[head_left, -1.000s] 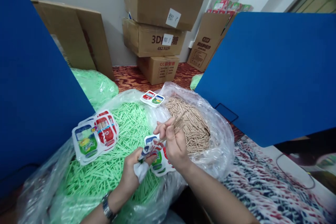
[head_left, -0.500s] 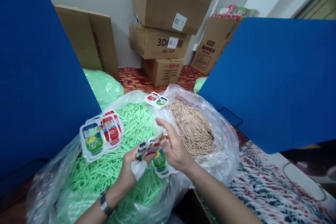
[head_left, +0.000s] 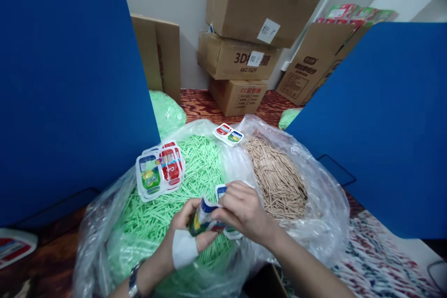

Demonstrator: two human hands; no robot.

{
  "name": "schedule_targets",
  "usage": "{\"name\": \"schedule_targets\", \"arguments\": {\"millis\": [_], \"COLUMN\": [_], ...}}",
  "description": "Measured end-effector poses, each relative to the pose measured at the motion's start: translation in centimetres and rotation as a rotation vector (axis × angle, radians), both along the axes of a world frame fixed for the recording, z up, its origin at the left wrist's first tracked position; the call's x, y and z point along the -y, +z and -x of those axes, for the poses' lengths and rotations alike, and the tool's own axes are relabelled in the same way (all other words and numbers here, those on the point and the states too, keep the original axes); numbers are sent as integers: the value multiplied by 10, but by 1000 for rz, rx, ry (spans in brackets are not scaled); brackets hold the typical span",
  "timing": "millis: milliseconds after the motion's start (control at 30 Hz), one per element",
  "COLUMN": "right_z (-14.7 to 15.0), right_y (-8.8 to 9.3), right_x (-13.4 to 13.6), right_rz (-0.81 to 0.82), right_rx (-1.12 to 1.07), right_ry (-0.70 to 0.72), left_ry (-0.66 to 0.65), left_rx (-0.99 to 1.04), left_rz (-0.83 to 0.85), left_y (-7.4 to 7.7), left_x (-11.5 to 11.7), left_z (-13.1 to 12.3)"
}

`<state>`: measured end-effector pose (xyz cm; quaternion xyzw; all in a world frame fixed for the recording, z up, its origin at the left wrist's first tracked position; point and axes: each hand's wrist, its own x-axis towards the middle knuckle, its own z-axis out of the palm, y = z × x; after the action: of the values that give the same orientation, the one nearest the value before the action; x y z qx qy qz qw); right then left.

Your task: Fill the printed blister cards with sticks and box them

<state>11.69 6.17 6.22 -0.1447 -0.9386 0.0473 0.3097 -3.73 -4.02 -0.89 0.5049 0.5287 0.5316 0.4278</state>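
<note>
My left hand (head_left: 185,228), with a white wrap (head_left: 184,247) around the base of its thumb, holds a small printed drink-motif pouch (head_left: 201,218) between thumb and fingers. The fingers of my right hand (head_left: 246,209) are curled and pinch the pouch's upper right edge; they hide anything inside it. Behind and below that hand, parts of another printed pouch (head_left: 220,192) peek out. Both hands are over a clear plastic bag of thin green sticks (head_left: 202,160). To the right lies a bag of brown sticks (head_left: 275,177).
Several cola-and-lemon twin pouches (head_left: 159,174) lie stacked on the green sticks. Another twin pouch (head_left: 228,134) rests between the bags. Blue panels (head_left: 377,139) stand either side. Cardboard boxes (head_left: 240,58) are piled behind. A printed piece (head_left: 14,247) lies far left.
My right hand has gone from spread fingers beside the pouch, where brown sticks showed, to curled fingers on its edge. The pouch is turned more upright. The view has swung left.
</note>
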Motion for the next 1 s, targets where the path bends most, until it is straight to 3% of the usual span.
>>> {"name": "schedule_targets", "arguments": {"millis": [100,267,433,533,633,700,767,833,933,1000], "right_z": [0,1,0,-1,-2,-3,-1,3,16,28], "right_y": [-6,-6,0,0,1,2,0,-7,-22,-32], "right_x": [0,2,9,14,11,-2,-23,-46,-69,-75], "right_rz": [16,74,112,102,176,314,434,419,292,258], "right_rx": [-5,58,96,132,166,165,154,209,622,818], "right_ry": [46,105,141,131,206,258,174,-89,-373,-450], "left_ry": [-58,-56,-127,-195,-111,-46,-34,-64,-115,-130], "left_rx": [163,24,65,-121,-236,-222,-186,-161,-170,-182], "left_rz": [50,128,131,86,29,21,25,23,5,-3], "left_y": [0,-2,3,6,8,8,9,11,11,10], "left_x": [7,12,11,10,9,9,9,11,14,16], "left_z": [8,15,16,17,19,21,22,21,17,15]}}
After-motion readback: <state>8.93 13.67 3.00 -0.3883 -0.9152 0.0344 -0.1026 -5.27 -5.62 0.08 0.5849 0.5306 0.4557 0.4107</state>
